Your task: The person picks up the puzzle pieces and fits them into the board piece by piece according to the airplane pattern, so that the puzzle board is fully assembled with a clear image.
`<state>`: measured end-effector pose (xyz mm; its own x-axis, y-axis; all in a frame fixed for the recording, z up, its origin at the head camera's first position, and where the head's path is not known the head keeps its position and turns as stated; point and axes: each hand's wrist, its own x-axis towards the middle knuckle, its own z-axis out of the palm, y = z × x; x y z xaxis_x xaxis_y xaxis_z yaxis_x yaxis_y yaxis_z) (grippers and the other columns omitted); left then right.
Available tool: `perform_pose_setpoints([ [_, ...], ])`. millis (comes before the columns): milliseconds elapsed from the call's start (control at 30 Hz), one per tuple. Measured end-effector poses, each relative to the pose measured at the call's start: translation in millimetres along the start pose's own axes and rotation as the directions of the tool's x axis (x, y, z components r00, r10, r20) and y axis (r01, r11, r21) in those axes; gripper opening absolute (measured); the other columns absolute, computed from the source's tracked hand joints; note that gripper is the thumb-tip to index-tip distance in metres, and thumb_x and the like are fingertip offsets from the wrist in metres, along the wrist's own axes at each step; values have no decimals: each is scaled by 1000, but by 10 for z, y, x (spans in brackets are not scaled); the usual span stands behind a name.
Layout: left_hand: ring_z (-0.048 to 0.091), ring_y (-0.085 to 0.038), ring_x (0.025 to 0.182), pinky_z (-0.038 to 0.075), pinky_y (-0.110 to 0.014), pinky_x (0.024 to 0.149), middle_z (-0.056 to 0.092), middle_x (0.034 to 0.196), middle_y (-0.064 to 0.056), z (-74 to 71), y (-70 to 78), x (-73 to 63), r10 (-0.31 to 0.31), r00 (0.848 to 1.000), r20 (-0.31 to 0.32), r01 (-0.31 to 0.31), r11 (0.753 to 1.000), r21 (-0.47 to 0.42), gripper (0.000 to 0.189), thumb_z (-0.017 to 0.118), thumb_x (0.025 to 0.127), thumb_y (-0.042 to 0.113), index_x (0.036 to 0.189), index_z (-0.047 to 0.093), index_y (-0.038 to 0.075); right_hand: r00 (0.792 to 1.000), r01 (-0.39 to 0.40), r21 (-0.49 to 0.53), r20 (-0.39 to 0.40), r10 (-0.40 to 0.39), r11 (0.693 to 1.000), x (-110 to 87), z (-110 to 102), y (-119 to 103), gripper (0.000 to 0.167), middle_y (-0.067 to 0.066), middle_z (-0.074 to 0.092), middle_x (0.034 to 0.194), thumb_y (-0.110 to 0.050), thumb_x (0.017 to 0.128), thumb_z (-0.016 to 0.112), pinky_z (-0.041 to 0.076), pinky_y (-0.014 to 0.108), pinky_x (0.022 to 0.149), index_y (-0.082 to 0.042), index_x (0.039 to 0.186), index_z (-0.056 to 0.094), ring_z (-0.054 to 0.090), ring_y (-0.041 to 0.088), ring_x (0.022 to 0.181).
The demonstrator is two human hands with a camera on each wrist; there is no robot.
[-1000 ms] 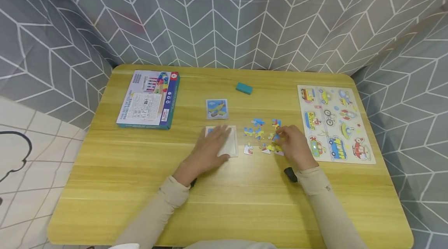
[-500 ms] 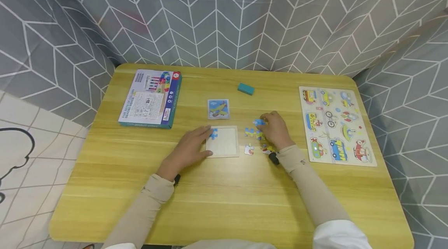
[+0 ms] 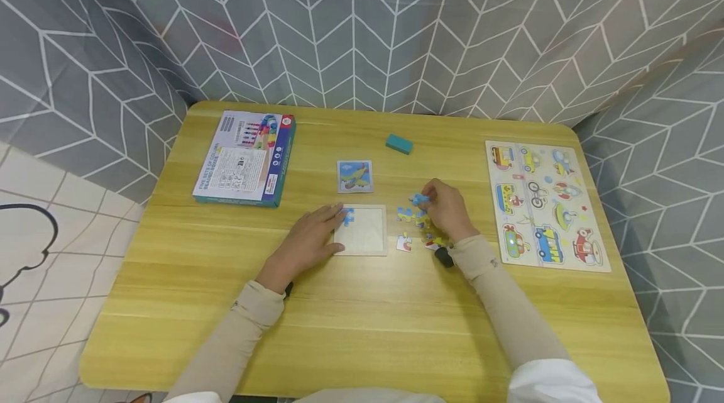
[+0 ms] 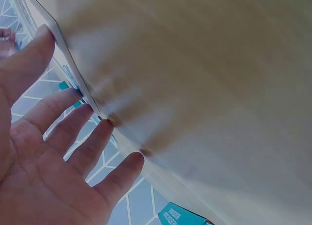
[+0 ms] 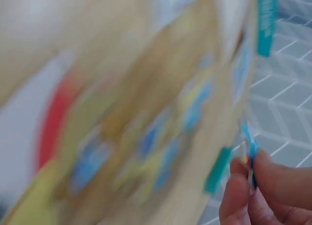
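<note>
My right hand (image 3: 449, 209) pinches a blue jigsaw piece (image 3: 419, 199) between thumb and fingertips; the right wrist view shows the piece (image 5: 250, 146) edge-on, lifted. My left hand (image 3: 305, 241) lies with relaxed fingers along the left edge of a pale square puzzle frame (image 3: 386, 231). In the left wrist view its thumb and fingertips touch that frame's (image 4: 73, 69) edge. A blue piece (image 3: 349, 217) sits in the frame's upper left corner. Several loose jigsaw pieces (image 3: 404, 242) lie between the frame and my right hand, some of them hidden under it.
Behind the frame lies a small airplane picture card (image 3: 355, 176). A teal block (image 3: 399, 144) is farther back. A boxed bead set (image 3: 243, 158) stands at the back left, and a vehicle puzzle board (image 3: 545, 205) at the right of the wooden table (image 3: 362, 327).
My right hand moved left and away from me to the blue piece, then raised it. My left hand drew back left from over the frame, exposing the piece in its corner.
</note>
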<state>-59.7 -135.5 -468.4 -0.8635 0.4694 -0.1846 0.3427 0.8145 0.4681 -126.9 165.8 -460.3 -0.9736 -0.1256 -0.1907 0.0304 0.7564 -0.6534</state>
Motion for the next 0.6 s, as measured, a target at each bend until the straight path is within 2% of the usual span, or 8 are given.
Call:
perform_pose_setpoints([
  [133, 28, -34, 147, 23, -54, 118, 31, 160, -11, 29, 44, 13, -6, 1000, -5, 6, 1000, 21, 71, 73, 93, 30, 151, 42, 4, 994, 112, 71, -18, -111, 991, -95, 70, -227, 15, 18, 68, 102, -7, 98, 64, 56, 46, 84, 1, 110, 63, 66, 33, 94],
  [233, 30, -34, 146, 24, -54, 117, 32, 160, -12, 50, 71, 30, -3, 1000, -4, 3, 999, 42, 70, 73, 93, 30, 150, 43, 3, 987, 157, 137, 16, -161, 978, -140, 207, -387, 15, 12, 70, 94, -9, 97, 67, 57, 42, 77, -1, 108, 65, 69, 28, 87],
  [333, 31, -34, 145, 26, -55, 116, 33, 160, -12, 65, 86, 53, 0, 1000, -2, 0, 998, 64, 69, 72, 93, 31, 150, 44, 3, 984, 161, 183, 40, -171, 970, -146, 383, -463, 13, 7, 71, 88, -10, 95, 69, 57, 39, 72, -3, 106, 67, 69, 23, 81],
  [467, 32, -34, 145, 26, -57, 116, 33, 160, -12, 69, 91, 66, 2, 1000, 1, -2, 997, 79, 70, 72, 93, 32, 150, 44, 3, 986, 143, 203, 53, -157, 969, -109, 593, -474, 12, 4, 72, 85, -14, 95, 71, 57, 39, 75, -5, 103, 69, 68, 20, 79],
  [600, 32, -35, 145, 26, -58, 115, 34, 159, -12, 55, 94, 59, 4, 1000, -1, -4, 998, 71, 70, 73, 93, 31, 150, 44, 3, 989, 128, 200, 46, -140, 971, -71, 710, -465, 11, 3, 70, 82, -16, 94, 72, 56, 38, 74, -7, 101, 70, 67, 19, 78],
])
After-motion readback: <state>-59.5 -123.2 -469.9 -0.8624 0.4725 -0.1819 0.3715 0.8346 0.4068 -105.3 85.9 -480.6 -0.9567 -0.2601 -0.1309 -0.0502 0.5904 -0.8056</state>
